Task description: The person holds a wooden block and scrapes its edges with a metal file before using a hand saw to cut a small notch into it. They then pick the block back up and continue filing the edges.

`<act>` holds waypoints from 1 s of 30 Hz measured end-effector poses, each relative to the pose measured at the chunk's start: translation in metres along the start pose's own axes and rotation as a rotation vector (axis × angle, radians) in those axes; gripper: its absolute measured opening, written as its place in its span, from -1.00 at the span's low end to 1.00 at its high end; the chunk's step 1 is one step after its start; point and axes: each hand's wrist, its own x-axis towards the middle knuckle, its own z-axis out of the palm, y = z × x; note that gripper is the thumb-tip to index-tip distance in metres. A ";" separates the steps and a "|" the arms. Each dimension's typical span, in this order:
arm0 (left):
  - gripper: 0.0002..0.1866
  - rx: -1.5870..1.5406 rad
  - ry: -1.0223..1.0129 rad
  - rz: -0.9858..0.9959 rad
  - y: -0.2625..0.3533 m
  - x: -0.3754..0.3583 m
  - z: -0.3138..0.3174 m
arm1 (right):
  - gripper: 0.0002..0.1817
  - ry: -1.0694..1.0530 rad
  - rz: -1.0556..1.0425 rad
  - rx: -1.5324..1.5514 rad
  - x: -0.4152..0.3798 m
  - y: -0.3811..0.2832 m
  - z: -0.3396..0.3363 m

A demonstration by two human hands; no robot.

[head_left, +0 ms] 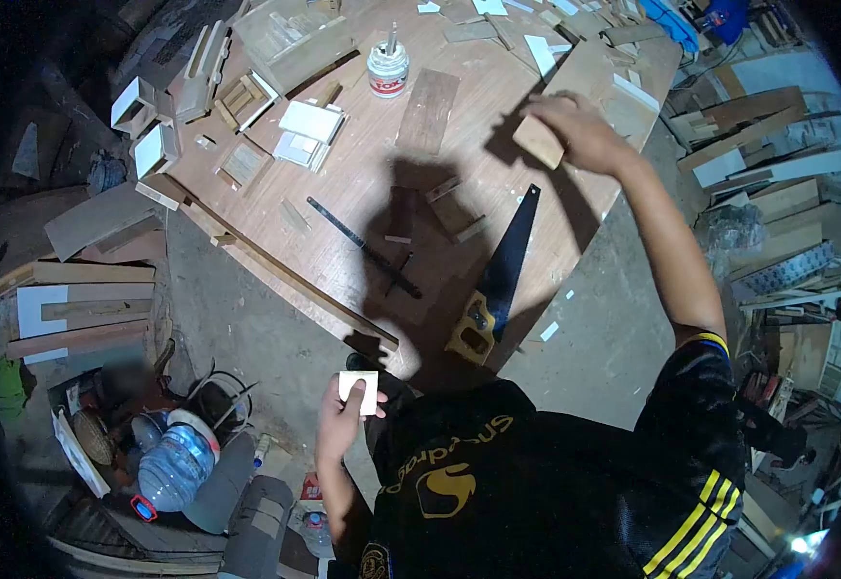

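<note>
Left hand (343,410) pinches white block (370,394), lower centre; right hand (580,130) grasps wood block (538,143), upper right; shirt (546,463) reads "Snapdragon"; jar (388,72) shows "OX".

Smooth wood-grain tabletop (367,145), matt wooden block (538,145), metal saw blade (511,259), glossy plastic jug (175,469), concrete floor (594,275)

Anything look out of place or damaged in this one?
White scraps lie on the floor beside the table, perhaps fallen off it. The saw lies by the near corner, where it might get knocked. No clear damage.
</note>
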 end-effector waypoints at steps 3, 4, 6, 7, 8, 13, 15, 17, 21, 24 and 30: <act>-0.75 -0.001 -0.004 0.000 -0.004 0.001 0.000 | -0.36 -0.107 0.073 -0.186 -0.009 -0.027 0.041; -0.75 0.006 -0.004 -0.003 -0.004 0.002 0.000 | -0.46 -0.085 0.037 -0.233 -0.012 -0.024 0.065; -0.75 0.012 -0.002 0.006 -0.004 0.004 0.002 | -0.55 -0.078 0.016 -0.300 -0.017 -0.024 0.105; -0.75 0.008 -0.015 0.010 -0.005 0.006 0.002 | -0.55 -0.058 0.017 -0.319 -0.018 -0.026 0.119; -0.75 0.006 -0.026 0.012 -0.004 0.006 0.002 | -0.56 -0.047 0.038 -0.307 -0.017 -0.027 0.133; -0.76 0.023 -0.002 0.017 0.003 0.003 0.000 | -0.57 -0.058 0.104 -0.288 0.001 -0.038 0.159; -0.75 0.003 0.002 0.032 0.003 0.002 0.000 | -0.58 -0.084 0.124 -0.292 0.010 -0.039 0.168; -0.74 0.000 0.013 0.036 0.004 0.002 0.001 | -0.59 -0.093 0.127 -0.301 0.019 -0.038 0.173; -0.75 -0.015 0.042 0.041 0.003 0.005 0.004 | -0.61 -0.180 0.261 -0.229 0.053 -0.040 0.159; -0.74 -0.030 0.045 0.037 0.004 0.010 0.010 | -0.58 0.097 0.214 -0.048 0.094 -0.032 0.159; -0.74 -0.060 0.089 0.038 0.004 0.008 0.010 | -0.40 0.077 -0.044 -0.477 0.155 -0.053 0.173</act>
